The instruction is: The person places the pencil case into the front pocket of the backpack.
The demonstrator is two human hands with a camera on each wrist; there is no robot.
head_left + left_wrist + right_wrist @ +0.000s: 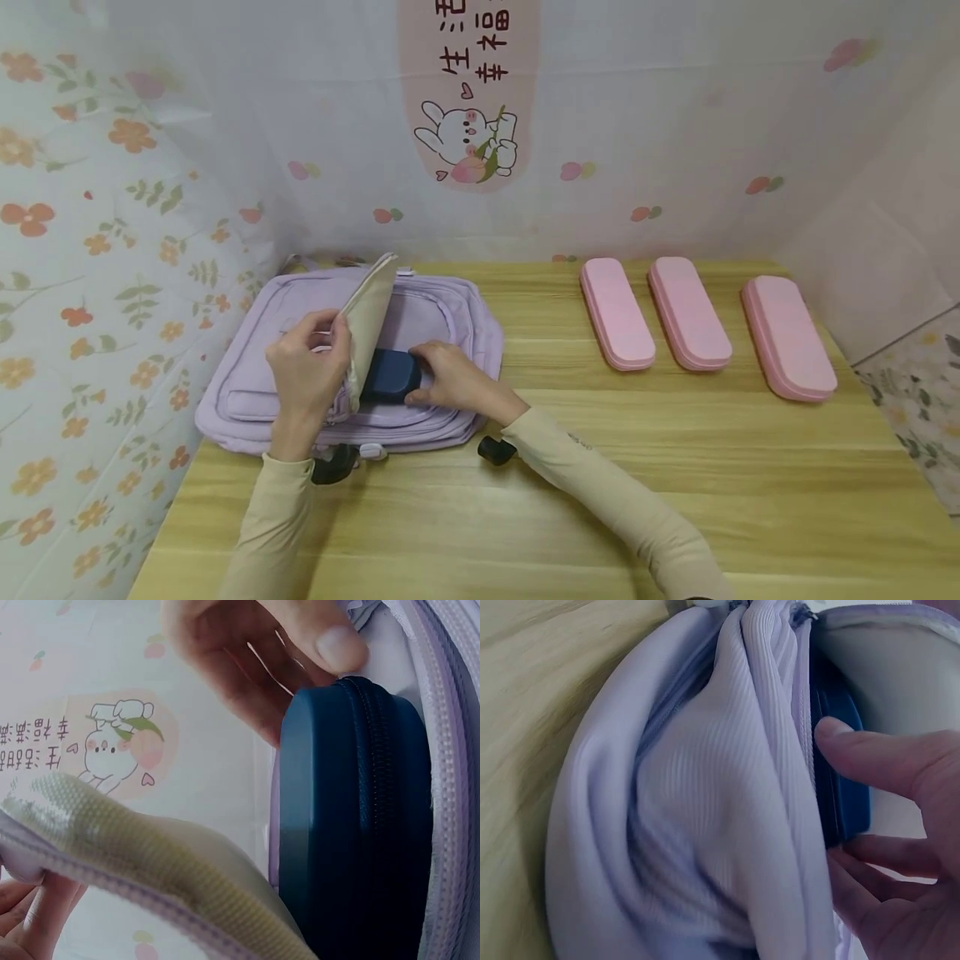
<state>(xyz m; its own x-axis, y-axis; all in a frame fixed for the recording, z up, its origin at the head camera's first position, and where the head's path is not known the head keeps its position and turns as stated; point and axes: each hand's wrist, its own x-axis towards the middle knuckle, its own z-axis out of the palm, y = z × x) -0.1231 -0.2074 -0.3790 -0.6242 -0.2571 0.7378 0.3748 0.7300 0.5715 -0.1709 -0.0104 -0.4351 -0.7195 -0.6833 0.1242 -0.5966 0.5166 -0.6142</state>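
Observation:
A lilac backpack (pixel 251 358) lies flat on the table at the left, its front compartment unzipped. My left hand (pixel 306 367) pinches the edge of the raised front flap (pixel 372 321), whose pale lining faces right. Inside the opening sits a dark blue zippered case (pixel 388 379), partly hidden behind the flap. My right hand (pixel 461 382) grips the case's right end, thumb on the near side and fingers on the far side. The left wrist view shows the case's zipper (pixel 375 757) running along its side. In the right wrist view, backpack fabric (pixel 697 795) covers much of the case.
Three pink cases (pixel 617 312) stand in a loose row at the back right of the wooden table (pixel 600 483). Black strap parts (pixel 497 451) lie by the backpack's near edge. A printed cloth (pixel 660 108) hangs behind the table, and floral cloth borders the left.

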